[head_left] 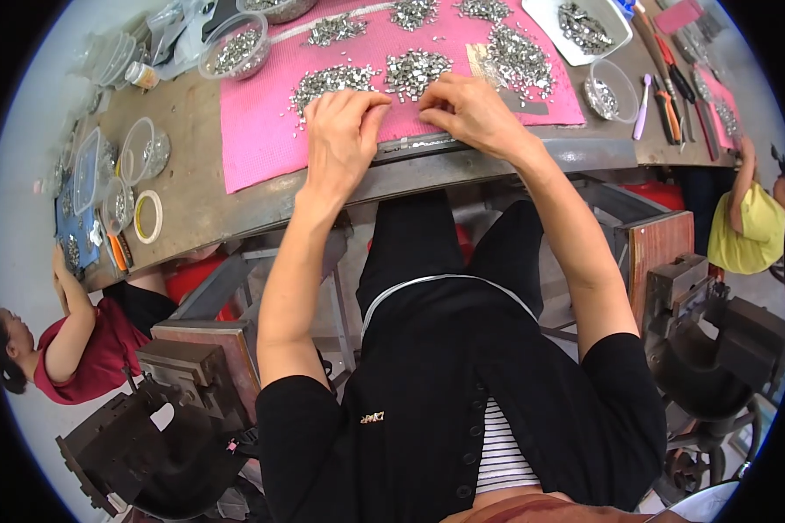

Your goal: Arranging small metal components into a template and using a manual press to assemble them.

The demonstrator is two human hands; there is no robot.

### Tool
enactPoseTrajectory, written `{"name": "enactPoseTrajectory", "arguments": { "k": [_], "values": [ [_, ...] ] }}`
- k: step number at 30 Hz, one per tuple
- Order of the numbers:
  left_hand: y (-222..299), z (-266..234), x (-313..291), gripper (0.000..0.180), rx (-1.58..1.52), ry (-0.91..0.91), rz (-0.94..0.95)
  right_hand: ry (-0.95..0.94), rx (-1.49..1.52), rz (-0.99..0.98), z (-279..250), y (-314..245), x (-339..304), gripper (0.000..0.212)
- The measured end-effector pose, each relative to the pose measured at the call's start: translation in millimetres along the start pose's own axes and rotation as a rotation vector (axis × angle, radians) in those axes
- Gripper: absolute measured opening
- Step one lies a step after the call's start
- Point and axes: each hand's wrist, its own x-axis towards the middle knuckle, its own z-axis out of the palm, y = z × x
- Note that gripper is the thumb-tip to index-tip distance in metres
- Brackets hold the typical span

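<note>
While both forearms [293, 279] extend forward, the hands [333, 131] curl narrowly, any hold impossible to tell.

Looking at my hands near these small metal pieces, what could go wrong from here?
The left hand is near the front-left pile and might push pieces into the middle pile beside it. The right hand could likewise scatter the larger pile to its right. The open tub right of the pink mat might spill if knocked.
</note>
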Motion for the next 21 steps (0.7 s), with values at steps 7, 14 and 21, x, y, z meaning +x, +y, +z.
{"name": "enactPoseTrajectory", "arguments": {
  "k": [7, 14, 21],
  "values": [
    [-14, 4, 14, 0.009, 0.203, -0.227, 0.129, 0.04, -0.089, -0.026, 4, -2, 1, 0.013],
    [-13, 4, 13, 0.009, 0.203, -0.213, 0.157, 0.046, -0.209, -0.052, -15, 11, -16, 0.013],
    [-12, 1, 16, 0.008, 0.264, -0.291, 0.182, -0.05, -0.033, -0.025, -25, 14, -11, 0.011]
  ]
}}
